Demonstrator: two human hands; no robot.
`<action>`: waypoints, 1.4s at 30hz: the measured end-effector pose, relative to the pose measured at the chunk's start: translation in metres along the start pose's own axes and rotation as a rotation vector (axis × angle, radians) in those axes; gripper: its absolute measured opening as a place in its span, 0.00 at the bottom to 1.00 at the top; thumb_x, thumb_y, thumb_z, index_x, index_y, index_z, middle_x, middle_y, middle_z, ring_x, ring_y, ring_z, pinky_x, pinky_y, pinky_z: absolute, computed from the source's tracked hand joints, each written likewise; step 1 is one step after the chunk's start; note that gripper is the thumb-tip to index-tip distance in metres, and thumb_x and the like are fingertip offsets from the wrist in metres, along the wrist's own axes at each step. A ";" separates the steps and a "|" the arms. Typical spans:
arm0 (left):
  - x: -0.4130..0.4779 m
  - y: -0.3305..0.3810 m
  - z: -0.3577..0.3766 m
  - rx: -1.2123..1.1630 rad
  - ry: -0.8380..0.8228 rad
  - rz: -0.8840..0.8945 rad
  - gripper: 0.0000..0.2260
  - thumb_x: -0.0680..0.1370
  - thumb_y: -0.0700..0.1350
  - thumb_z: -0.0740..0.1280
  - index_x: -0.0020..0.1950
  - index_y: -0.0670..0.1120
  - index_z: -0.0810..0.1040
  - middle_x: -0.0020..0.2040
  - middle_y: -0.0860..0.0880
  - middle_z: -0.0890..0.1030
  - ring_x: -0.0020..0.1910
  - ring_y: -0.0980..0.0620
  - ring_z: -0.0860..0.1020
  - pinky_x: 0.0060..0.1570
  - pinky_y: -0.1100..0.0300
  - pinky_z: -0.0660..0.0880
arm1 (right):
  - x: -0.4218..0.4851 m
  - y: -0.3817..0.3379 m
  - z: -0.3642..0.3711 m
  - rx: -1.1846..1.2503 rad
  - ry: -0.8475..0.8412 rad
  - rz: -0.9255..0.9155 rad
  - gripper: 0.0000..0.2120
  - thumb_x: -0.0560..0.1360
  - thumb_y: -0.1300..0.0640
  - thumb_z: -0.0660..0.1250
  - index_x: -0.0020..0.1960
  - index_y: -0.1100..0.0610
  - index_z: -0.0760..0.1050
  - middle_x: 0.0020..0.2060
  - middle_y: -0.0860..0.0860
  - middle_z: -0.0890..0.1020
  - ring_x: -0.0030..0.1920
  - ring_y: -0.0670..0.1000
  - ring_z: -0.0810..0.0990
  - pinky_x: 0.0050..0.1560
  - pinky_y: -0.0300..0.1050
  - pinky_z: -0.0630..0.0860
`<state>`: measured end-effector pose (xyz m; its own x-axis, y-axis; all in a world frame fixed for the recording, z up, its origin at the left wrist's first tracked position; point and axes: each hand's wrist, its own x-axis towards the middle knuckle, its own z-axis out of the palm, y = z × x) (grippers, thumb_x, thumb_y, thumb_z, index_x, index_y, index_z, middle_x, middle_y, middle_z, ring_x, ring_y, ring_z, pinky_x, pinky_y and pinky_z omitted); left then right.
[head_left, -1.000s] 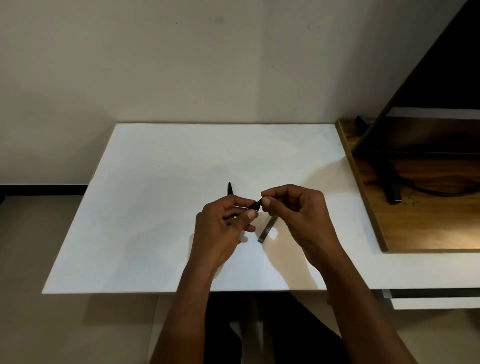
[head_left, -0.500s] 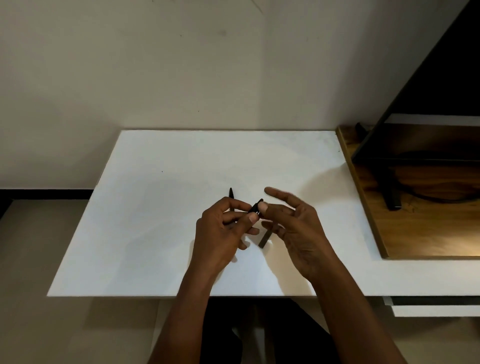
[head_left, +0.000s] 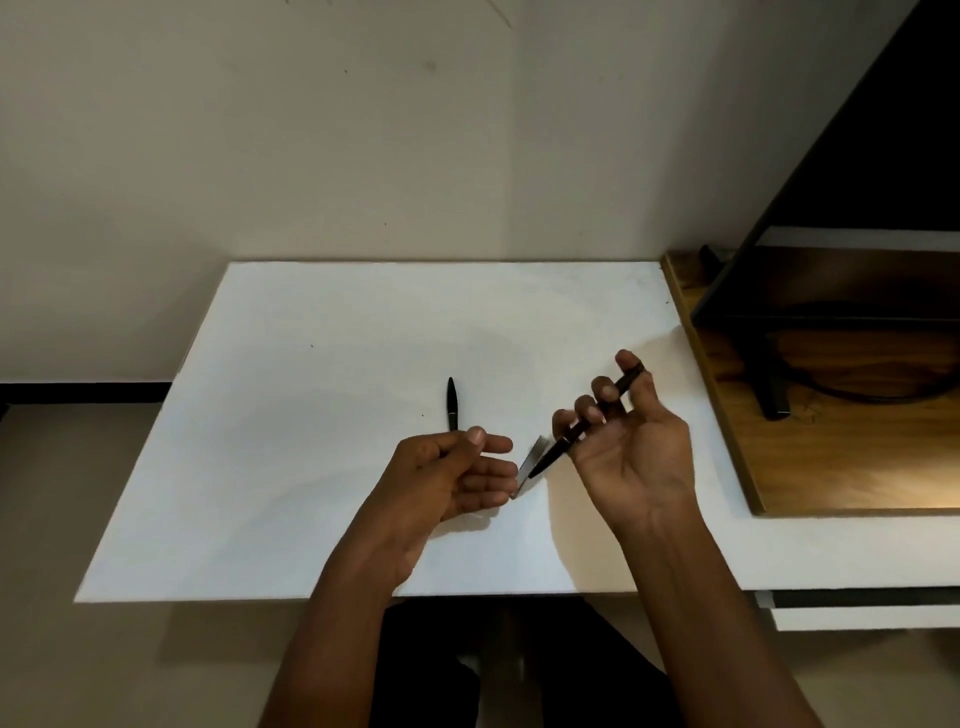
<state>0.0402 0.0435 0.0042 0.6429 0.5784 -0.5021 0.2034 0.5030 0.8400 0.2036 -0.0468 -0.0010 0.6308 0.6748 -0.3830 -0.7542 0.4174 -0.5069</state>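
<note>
From the head camera, the white table (head_left: 311, 467) fills the middle. The right hand (head_left: 634, 452) is turned palm up above the table. Its fingers (head_left: 602, 387) curl round a thin black pen (head_left: 557, 450) and hold it in the air. The pen slants, with its low end pointing toward the left hand (head_left: 447, 478).

The left hand is loose, its fingers are out, and it holds nothing. A short black piece (head_left: 452, 402) lies flat on the table just behind this hand. A blurry grey strip (head_left: 531, 462) lies on the table between the two hands, under the low end of the pen.

On the right is a wooden top (head_left: 831, 467) with a dark screen (head_left: 857, 156) standing on it.
</note>
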 end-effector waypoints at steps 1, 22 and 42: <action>-0.001 0.000 0.001 -0.021 -0.032 -0.030 0.13 0.82 0.48 0.65 0.52 0.42 0.86 0.48 0.40 0.87 0.47 0.44 0.87 0.44 0.60 0.82 | -0.001 -0.003 -0.001 0.037 -0.006 0.012 0.17 0.82 0.46 0.57 0.47 0.55 0.78 0.32 0.49 0.68 0.29 0.48 0.65 0.35 0.44 0.68; -0.005 -0.004 0.009 -0.177 -0.216 -0.079 0.13 0.69 0.44 0.75 0.53 0.43 0.87 0.50 0.41 0.87 0.46 0.50 0.87 0.43 0.63 0.82 | -0.005 -0.016 -0.008 0.359 -0.017 0.034 0.15 0.75 0.52 0.53 0.32 0.56 0.64 0.24 0.47 0.54 0.24 0.47 0.50 0.22 0.39 0.54; -0.001 -0.005 0.016 -0.211 -0.200 -0.070 0.16 0.64 0.46 0.78 0.49 0.43 0.88 0.46 0.43 0.88 0.42 0.51 0.87 0.41 0.64 0.82 | -0.007 -0.016 -0.005 0.439 -0.026 0.045 0.18 0.80 0.53 0.47 0.34 0.56 0.65 0.18 0.48 0.61 0.23 0.47 0.50 0.21 0.39 0.55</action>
<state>0.0506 0.0300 0.0033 0.7700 0.4101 -0.4888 0.1080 0.6713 0.7333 0.2124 -0.0612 0.0061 0.5947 0.7111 -0.3751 -0.7905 0.6022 -0.1117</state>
